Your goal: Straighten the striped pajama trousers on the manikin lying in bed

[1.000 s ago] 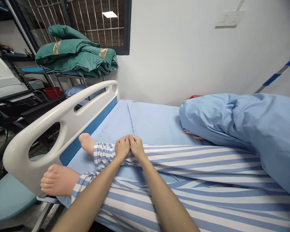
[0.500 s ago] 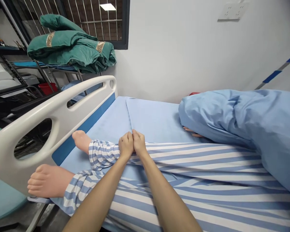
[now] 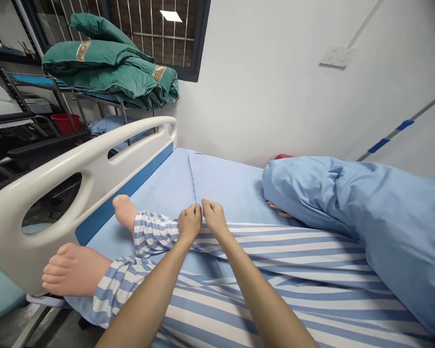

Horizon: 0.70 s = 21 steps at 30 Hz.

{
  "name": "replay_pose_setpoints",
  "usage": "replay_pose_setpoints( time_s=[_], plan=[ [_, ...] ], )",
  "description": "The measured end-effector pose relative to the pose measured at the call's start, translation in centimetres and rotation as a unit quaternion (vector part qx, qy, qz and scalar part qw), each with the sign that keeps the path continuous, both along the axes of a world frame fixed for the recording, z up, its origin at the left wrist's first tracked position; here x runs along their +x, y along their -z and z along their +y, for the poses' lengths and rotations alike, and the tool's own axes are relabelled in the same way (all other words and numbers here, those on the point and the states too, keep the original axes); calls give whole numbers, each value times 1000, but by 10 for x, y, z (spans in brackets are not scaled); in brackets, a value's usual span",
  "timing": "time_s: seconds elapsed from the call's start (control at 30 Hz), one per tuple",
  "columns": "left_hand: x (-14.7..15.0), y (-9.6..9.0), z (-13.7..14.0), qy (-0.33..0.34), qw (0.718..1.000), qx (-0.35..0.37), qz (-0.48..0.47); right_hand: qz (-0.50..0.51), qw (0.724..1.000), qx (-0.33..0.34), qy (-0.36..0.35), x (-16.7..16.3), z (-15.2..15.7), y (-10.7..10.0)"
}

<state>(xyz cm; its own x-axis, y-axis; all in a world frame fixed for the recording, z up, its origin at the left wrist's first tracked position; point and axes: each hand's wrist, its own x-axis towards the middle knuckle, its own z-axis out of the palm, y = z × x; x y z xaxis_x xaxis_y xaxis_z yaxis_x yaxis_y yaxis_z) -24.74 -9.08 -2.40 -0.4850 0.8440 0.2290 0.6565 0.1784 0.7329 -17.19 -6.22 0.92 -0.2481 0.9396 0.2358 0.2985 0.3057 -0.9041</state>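
My left hand [image 3: 190, 221] and my right hand [image 3: 213, 216] are closed into fists side by side. They sit over the far leg of blue-and-white striped trousers [image 3: 275, 246], worn by a lying figure whose smooth bare feet [image 3: 76, 270] look like a manikin's. Whatever is inside my fingers is hidden. Just beyond the fists, a raised crease runs away across the light-blue bed sheet [image 3: 228, 181]. To the right, a bunched blue quilt [image 3: 322, 198] covers the figure's upper part, and some fingertips [image 3: 278, 210] show under its edge.
A cream bed end board [image 3: 130, 140] with cut-out handles stands at the left, past the feet. Behind it, a folded green quilt [image 3: 108, 67] lies on a metal rack below a barred window. A white wall [image 3: 261, 87] with a socket panel [image 3: 338, 56] borders the bed's far side.
My hands have parted slightly, with the right hand shifting a little to the right. The head camera has tilted somewhat; the trousers and feet lie much as before.
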Motion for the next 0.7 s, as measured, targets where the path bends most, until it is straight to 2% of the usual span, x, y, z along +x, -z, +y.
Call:
replay_pose_setpoints(
  time_s=[0.07,0.13,0.23,0.37,0.57,0.7],
  plan=[
    [1,1,0,-1,1000,0,2,-18,999,30,-10,5,-1,-9],
    [1,2,0,-1,1000,2,1,-24,998,50,-8,8,-1,-6],
    [1,3,0,-3,1000,3,2,-29,998,57,7,8,-1,14],
    [3,3,1,7,1000,15,5,12,999,49,-18,9,1,35],
    [3,1,3,41,999,23,-7,66,997,27,-12,12,5,35],
    [8,-9,14,57,996,39,-64,126,992,6,-9,12,9,35]
  ],
)
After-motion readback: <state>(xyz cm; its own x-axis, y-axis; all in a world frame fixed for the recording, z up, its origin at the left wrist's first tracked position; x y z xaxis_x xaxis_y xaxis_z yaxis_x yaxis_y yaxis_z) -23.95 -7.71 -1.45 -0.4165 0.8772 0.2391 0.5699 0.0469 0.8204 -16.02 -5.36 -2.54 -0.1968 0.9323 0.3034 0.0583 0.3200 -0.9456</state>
